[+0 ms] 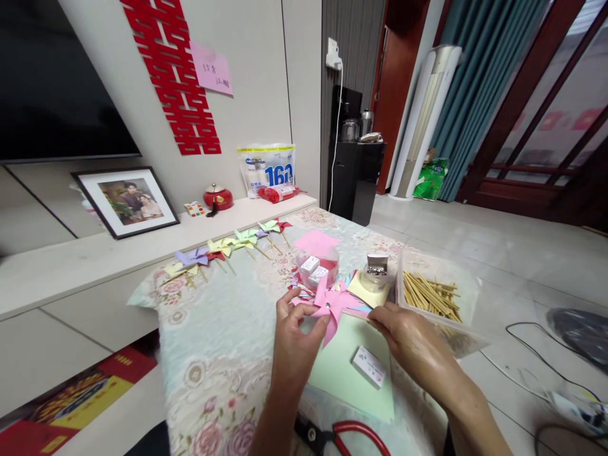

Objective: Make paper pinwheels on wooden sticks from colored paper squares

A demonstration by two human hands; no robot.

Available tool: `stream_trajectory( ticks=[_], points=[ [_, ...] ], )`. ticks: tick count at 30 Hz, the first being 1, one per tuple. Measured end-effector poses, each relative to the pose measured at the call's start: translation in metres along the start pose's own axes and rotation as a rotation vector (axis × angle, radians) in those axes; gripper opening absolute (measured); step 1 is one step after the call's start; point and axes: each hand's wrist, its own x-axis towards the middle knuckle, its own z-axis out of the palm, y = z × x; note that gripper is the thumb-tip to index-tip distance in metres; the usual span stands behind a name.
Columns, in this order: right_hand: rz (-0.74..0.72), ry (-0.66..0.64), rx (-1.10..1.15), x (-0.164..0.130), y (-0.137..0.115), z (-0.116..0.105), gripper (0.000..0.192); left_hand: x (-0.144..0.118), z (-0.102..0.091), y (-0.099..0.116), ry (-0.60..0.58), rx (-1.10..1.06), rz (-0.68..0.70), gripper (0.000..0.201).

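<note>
My left hand [297,335] pinches a pink paper pinwheel [329,305] by its blades, with a small metal pin at its centre. My right hand [413,329] is closed at the end of a thin stick that runs toward the pinwheel; its fingertips partly hide it. Beneath both hands lies a stack of pale green paper [349,373] with a small white box [369,366] on top. Just beyond, a small open box of metal pins [377,266] sits on a round clear container above yellow paper [363,290]. Red-handled pliers [358,434] lie at the near edge.
A clear plastic bin [468,291] of wooden sticks [430,294] stands at the right. Several finished pinwheels [221,246] line the table's far left edge. A round tub [327,263] holds small white boxes. Behind are a framed photo [133,201] and cables [522,386] on the floor.
</note>
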Motion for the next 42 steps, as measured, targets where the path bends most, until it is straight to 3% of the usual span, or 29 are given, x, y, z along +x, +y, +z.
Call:
stream_trajectory(
  ticks=[3, 6, 9, 12, 14, 16, 21, 23, 28, 35, 42],
  points=[
    [0.002, -0.109, 0.012, 0.001, -0.001, 0.0, 0.027, 0.0, 0.0, 0.0, 0.003, -0.027, -0.044, 0.009],
    [0.023, -0.093, 0.021, 0.002, 0.0, 0.0, 0.026, 0.0, -0.001, 0.004, 0.037, -0.087, -0.074, 0.018],
    [0.044, -0.05, 0.053, 0.004, 0.002, 0.002, 0.027, 0.001, -0.004, 0.008, 0.21, -0.222, -0.135, 0.032],
    [0.052, 0.016, 0.166, 0.006, 0.004, 0.008, 0.028, -0.001, -0.002, 0.009, 0.316, -0.381, -0.316, 0.04],
    [0.029, 0.054, 0.279, 0.008, 0.003, 0.013, 0.029, -0.004, 0.003, 0.008, 0.222, -0.52, -0.49, 0.044],
    [-0.005, 0.078, 0.376, 0.01, -0.001, 0.021, 0.03, -0.007, 0.012, 0.009, 0.001, -0.649, -0.554, 0.044],
    [-0.077, 0.055, 0.487, 0.015, -0.013, 0.036, 0.029, -0.014, 0.026, 0.022, -0.2, -0.728, -0.458, 0.032],
    [-0.105, 0.032, 0.505, 0.015, -0.017, 0.038, 0.028, -0.015, 0.025, 0.027, -0.222, -0.738, -0.394, 0.027],
    [-0.131, -0.008, 0.542, 0.012, -0.021, 0.042, 0.028, -0.015, 0.021, 0.021, -0.183, -0.752, -0.395, 0.03],
    [-0.103, -0.076, 0.534, 0.015, -0.015, 0.057, 0.03, -0.011, 0.017, 0.005, -0.033, -0.811, -0.46, 0.037],
    [-0.101, -0.045, 0.554, 0.016, -0.019, 0.067, 0.032, -0.009, 0.016, 0.005, 0.029, -0.872, -0.473, 0.04]
  ],
)
